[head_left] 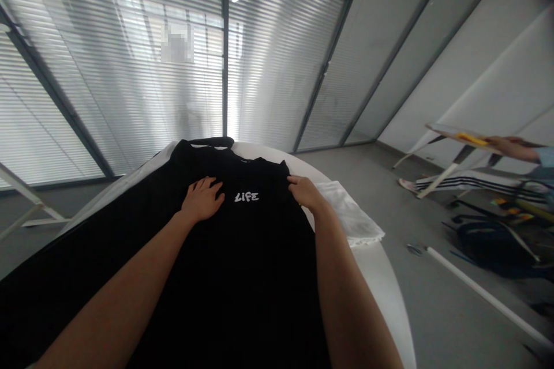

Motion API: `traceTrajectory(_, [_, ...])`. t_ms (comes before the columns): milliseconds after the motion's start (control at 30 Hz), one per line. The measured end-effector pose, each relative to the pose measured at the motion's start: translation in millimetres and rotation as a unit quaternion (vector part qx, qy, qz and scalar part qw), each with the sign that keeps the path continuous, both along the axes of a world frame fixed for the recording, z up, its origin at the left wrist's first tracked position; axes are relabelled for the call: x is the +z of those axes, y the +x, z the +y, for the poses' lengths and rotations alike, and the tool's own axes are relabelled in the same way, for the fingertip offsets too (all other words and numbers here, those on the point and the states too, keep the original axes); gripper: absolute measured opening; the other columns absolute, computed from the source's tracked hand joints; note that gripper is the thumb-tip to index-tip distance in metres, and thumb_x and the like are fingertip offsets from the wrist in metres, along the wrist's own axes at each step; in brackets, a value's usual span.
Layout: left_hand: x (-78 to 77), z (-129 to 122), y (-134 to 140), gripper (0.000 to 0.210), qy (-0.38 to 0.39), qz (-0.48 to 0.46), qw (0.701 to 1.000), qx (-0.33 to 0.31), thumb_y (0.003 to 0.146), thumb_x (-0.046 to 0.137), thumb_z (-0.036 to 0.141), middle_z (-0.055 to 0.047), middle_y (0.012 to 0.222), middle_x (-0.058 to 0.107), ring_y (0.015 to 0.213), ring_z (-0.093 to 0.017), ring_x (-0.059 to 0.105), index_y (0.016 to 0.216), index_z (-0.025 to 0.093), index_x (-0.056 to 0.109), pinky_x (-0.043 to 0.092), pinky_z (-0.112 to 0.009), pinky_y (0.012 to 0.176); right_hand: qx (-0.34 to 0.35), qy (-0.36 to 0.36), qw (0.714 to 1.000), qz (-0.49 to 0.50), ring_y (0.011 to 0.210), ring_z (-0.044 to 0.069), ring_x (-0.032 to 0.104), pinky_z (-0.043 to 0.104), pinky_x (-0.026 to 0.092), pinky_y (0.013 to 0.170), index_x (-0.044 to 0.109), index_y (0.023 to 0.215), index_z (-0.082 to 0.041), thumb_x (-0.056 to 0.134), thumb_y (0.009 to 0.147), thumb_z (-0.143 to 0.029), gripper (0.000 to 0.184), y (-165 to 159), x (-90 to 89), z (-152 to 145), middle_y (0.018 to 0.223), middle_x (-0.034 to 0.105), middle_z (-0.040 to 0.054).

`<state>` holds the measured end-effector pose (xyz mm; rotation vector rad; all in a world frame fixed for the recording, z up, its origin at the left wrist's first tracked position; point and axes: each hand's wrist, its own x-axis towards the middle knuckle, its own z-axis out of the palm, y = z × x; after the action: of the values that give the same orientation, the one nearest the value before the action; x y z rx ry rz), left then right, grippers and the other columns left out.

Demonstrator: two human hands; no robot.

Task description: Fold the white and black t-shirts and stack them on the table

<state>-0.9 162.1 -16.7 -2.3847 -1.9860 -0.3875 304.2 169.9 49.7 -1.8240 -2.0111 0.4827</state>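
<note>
A black T-shirt point(246, 253) with white "LIFE" lettering on its chest lies spread over a round white table, its collar at the far side. My left hand point(203, 199) rests flat on the shirt, left of the lettering, with fingers spread. At the shirt's right shoulder edge, my right hand point(305, 191) has its fingers closed on the black cloth. More black fabric point(108, 225) stretches along the left side, and I cannot make out where it parts from the shirt.
A folded white cloth point(350, 213) lies on the right of the white table point(392, 294). Glass partitions with blinds point(268, 57) stand behind. At right, a co-worker's hand point(506, 144) is at another table. A white pole point(485, 294) and scissors-like item point(414, 249) are on the floor.
</note>
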Motion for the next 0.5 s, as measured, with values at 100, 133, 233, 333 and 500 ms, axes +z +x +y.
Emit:
traceTrajectory(100, [2.8,1,0,0.048,-0.004,-0.019,1.000,0.003,0.090,0.043,0.044,-0.010,0.144,0.047,0.136,-0.032,0.037,0.132,0.027,0.059,0.026,-0.053,0.109,0.071,0.040,0.997,0.015,0.123,0.021,0.054,0.030,0.039,0.106,0.066,0.123,-0.020,0.041,0.080,-0.011,0.051,-9,8.3,-2,0.132,0.061,0.0011])
traceTrajectory(133, [4.6,1,0,0.045,-0.007,-0.034,0.999,0.005,0.089,0.044,0.042,-0.009,0.143,0.049,0.135,-0.032,0.038,0.129,0.028,0.061,0.027,-0.053,0.109,0.097,0.051,0.994,0.009,0.128,0.021,0.050,0.031,0.035,0.109,0.065,0.125,-0.020,0.041,0.081,-0.011,0.052,-13,11.4,-4,0.136,0.058,0.0011])
traceTrajectory(233, [13.0,2,4,0.041,-0.011,-0.127,0.992,0.008,0.089,0.045,0.036,-0.007,0.135,0.057,0.129,-0.030,0.046,0.124,0.029,0.065,0.030,-0.053,0.108,0.145,0.062,0.987,-0.030,0.133,0.021,0.045,0.033,0.031,0.114,0.062,0.129,-0.018,0.041,0.084,-0.011,0.050,-30,20.1,-10,0.140,0.054,0.0033])
traceTrajectory(333, [23.5,0,11,0.045,-0.023,-0.313,0.949,-0.032,0.091,0.042,0.039,-0.007,0.127,0.064,0.118,-0.025,0.056,0.127,0.023,0.063,0.037,-0.044,0.106,0.192,0.076,0.977,-0.058,0.133,0.023,0.044,0.036,0.033,0.112,0.060,0.130,-0.016,0.040,0.086,-0.009,0.049,-54,24.2,-20,0.142,0.052,0.0077])
traceTrajectory(500, [30.7,-8,20,0.057,-0.135,-0.572,0.806,-0.075,0.093,0.039,0.047,-0.010,0.128,0.063,0.095,-0.022,0.067,0.143,0.023,0.045,0.053,-0.040,0.084,0.295,0.079,0.950,-0.065,0.128,0.023,0.050,0.036,0.039,0.106,0.057,0.129,-0.013,0.040,0.086,-0.007,0.046,-100,18.2,-40,0.142,0.050,0.0136])
